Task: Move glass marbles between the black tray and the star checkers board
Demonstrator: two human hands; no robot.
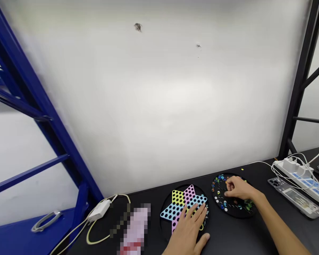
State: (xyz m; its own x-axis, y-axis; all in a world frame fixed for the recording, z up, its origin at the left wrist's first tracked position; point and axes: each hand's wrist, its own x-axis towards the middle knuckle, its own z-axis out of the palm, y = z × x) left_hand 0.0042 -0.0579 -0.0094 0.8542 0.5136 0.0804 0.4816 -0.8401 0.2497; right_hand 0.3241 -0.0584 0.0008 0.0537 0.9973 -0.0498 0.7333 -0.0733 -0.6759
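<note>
My left hand (188, 225) lies flat, fingers spread, on a star-shaped Chinese checkers board (177, 209) in pink, yellow and blue with black holes. The star sits in a round black tray (162, 223), and some glass marbles (206, 216) show along its right edge. My right hand (240, 188) is over a second round black tray (231, 213), its thumb and fingers drawn together. What they pinch, if anything, is too small to make out. Coloured glass marbles (223, 205) are scattered in this tray, mostly round its rim.
A phone in a clear case (296, 198) and a white power strip (305, 180) with plugs and cables lie to the right. At left are a white adapter (99, 210) with a looped cable and a blurred pinkish packet (136, 226). A white wall (170, 106) rises behind.
</note>
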